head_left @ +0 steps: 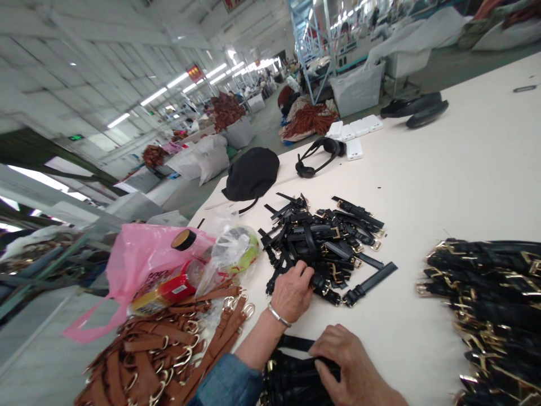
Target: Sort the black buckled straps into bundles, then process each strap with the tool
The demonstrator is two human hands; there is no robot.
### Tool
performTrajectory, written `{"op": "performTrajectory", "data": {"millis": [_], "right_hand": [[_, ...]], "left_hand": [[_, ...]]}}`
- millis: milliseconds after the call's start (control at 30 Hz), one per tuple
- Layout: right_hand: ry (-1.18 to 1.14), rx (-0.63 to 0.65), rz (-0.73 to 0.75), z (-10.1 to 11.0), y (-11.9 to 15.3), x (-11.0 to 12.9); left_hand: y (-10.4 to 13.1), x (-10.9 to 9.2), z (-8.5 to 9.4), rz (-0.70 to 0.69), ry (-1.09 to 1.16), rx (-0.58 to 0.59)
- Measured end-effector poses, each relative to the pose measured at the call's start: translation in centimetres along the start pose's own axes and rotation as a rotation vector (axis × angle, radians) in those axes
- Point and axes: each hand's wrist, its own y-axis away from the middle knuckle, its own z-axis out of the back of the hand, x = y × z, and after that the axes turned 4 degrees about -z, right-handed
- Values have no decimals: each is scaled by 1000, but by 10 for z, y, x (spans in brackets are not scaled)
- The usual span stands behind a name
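My left hand [291, 293], with a silver bracelet at the wrist, reaches onto the near edge of a loose pile of black straps with gold buckles [313, 234]. Its fingers are curled down on a black strap. Closer to me, my right hand [346, 361] has thumb and fingers pressed round a black strap [296, 343] at a bundle of black straps [291, 378]. Part of that bundle is hidden under the hand and my left forearm.
Brown straps with metal rings [143, 355], a pink bag [156, 254] and a jar lie left. More black buckled straps [499, 299] are stacked right. A black cap [253, 173], headphones [323, 158] and white boxes [355, 128] sit toward the far edge.
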Motion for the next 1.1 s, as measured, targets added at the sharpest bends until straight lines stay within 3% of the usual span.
{"op": "performTrajectory", "data": {"millis": [67, 133, 233, 300, 367, 433, 500, 567, 667, 733, 800, 933, 1033, 1100], "right_hand": [[-34, -63, 49, 0, 0, -2], [-67, -173, 88, -1, 0, -6], [-80, -453, 76, -2, 2, -12], [-49, -594, 42, -1, 4, -15], [14, -624, 42, 2, 7, -16], [104, -541, 90, 5, 9, -16], [190, -362, 136, 6, 7, -15], [214, -131, 144, 6, 3, -12], [172, 85, 96, 4, -4, -7], [153, 119, 59, 4, -7, -5], [147, 118, 43, 4, -8, -4], [126, 100, 39, 3, -7, -4], [104, 111, -5, 6, -7, -1], [94, 166, -41, 9, -8, 3]], "left_hand": [[11, 1, 13, 49, 64, -89], [26, -2, 26, 151, 228, -292], [52, -17, 37, 448, 643, -664], [67, -32, 32, 676, 968, -798], [79, -46, 19, 887, 1339, -769], [88, -54, 5, 1068, 1619, -599], [95, -55, -4, 1206, 1736, -498], [102, -50, -4, 1258, 1788, -440], [114, -40, 7, 1213, 1843, -203], [124, -32, 15, 1145, 1785, -47], [130, -23, 21, 1062, 1627, 25], [117, -6, 31, 772, 1016, 38], [82, -2, 30, 393, 410, -41], [54, -5, 21, 185, 181, 12]]}}
